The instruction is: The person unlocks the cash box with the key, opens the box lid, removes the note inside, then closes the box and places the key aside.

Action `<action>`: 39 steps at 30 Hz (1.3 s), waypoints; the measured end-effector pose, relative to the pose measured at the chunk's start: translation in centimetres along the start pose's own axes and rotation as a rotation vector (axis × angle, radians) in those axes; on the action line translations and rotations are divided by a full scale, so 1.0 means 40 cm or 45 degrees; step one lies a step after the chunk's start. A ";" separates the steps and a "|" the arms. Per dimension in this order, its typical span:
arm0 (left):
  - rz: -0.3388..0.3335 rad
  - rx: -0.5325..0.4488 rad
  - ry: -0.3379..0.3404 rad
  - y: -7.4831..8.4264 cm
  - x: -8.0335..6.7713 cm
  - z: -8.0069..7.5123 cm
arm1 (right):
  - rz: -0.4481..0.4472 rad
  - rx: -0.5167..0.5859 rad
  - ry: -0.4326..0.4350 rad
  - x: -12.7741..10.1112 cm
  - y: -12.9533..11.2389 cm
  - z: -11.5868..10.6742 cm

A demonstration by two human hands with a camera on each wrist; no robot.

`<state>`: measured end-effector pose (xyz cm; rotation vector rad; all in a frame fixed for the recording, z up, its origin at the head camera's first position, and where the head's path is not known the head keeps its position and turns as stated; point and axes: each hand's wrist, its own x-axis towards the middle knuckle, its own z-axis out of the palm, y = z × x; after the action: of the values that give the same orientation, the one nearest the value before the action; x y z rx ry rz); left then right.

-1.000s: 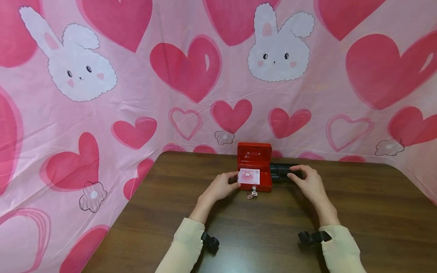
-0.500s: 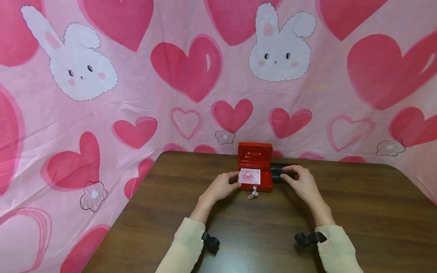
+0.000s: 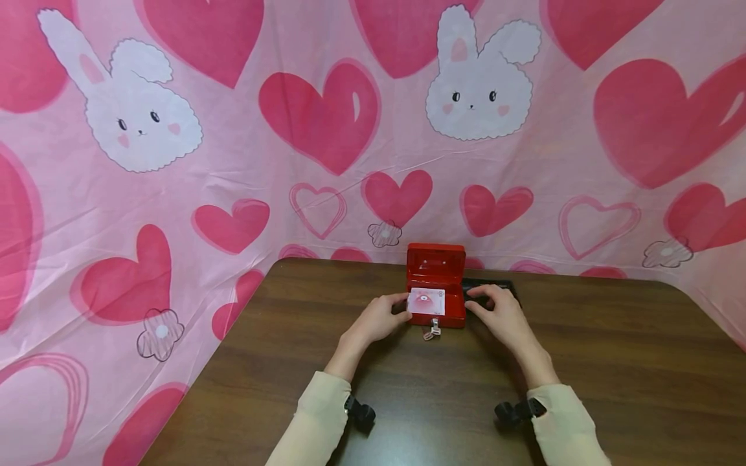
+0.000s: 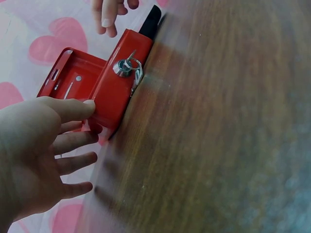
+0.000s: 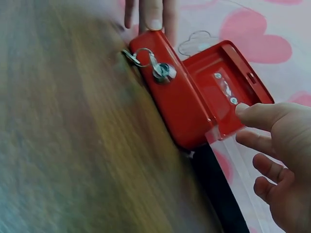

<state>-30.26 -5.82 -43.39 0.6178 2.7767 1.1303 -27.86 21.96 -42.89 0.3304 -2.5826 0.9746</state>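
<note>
1. Near the far edge of the brown bench (image 3: 583, 362), in front of the pink heart cloth (image 3: 315, 123), stands a small red cash box (image 3: 436, 314) with its lid raised.
2. Inside the box lies a pink note (image 3: 426, 301), and a key with a ring (image 3: 432, 329) sits in the front lock.
3. The left hand (image 3: 377, 318) touches the left side of the box; its grip is released, with the fingers straight.
4. The right hand (image 3: 498, 312) is just beside the right side of the box, its grip also released, and it holds nothing.
5. A black tray (image 3: 489, 285) lies on the bench behind the right hand.
</note>
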 end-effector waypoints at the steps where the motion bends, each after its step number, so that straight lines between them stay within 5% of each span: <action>1: 0.002 0.002 0.002 0.000 0.000 0.000 | -0.009 0.001 -0.005 0.000 -0.002 0.004; 12: 0.016 0.009 0.003 -0.001 0.005 -0.001 | 0.011 -0.007 -0.139 -0.001 -0.016 0.034; 25: 0.005 -0.006 -0.005 -0.003 0.002 0.002 | -0.110 -0.137 -0.141 -0.008 -0.034 0.073; 39: 0.010 -0.009 -0.009 -0.005 0.000 -0.001 | -0.073 -0.159 -0.196 -0.015 -0.048 0.086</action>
<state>-30.34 -5.97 -43.51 0.6312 2.7655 1.1365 -27.52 18.29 -44.42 0.4588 -2.7405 0.7917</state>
